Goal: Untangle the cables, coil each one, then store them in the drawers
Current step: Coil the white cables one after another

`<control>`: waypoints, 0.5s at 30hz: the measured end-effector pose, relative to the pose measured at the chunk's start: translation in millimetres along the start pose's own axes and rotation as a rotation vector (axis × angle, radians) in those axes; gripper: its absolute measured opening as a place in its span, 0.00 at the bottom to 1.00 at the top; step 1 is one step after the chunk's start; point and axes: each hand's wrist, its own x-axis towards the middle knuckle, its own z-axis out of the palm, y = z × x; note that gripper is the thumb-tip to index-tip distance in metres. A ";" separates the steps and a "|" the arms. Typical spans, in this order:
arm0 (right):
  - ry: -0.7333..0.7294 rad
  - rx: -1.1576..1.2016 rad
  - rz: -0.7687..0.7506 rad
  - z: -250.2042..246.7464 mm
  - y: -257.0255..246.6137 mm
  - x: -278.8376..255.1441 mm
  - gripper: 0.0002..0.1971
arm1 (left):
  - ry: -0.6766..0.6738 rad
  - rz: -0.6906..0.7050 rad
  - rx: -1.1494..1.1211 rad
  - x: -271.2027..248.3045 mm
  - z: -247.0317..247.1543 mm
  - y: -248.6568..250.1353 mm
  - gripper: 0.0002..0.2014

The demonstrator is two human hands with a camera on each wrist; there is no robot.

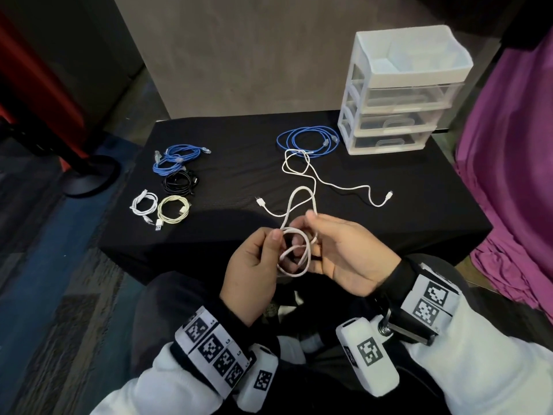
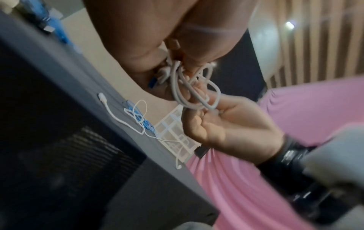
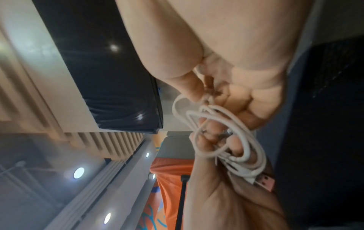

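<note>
At lower centre of the head view, left hand [image 1: 254, 265] and right hand [image 1: 344, 253] both grasp a partly coiled white cable [image 1: 294, 253]; its loose length trails up across the black table [image 1: 233, 145] toward the drawer unit [image 1: 398, 94], upper right.

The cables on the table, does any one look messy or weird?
Yes. One white cable sprawls in loose loops across the black table, lying over the blue cable by the drawers. The cables at the left are neatly coiled.
</note>
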 end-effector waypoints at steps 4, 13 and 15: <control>-0.045 -0.137 -0.041 9.7 11.7 -4.7 0.24 | 0.052 0.078 0.112 1.4 0.2 1.5 0.13; -0.004 -0.228 -0.148 10.6 21.6 -1.2 0.19 | 0.146 0.271 0.277 13.0 -18.4 11.4 0.12; 0.029 -0.241 -0.121 3.7 17.0 -3.9 0.13 | 0.178 0.245 0.260 19.1 -25.7 16.3 0.13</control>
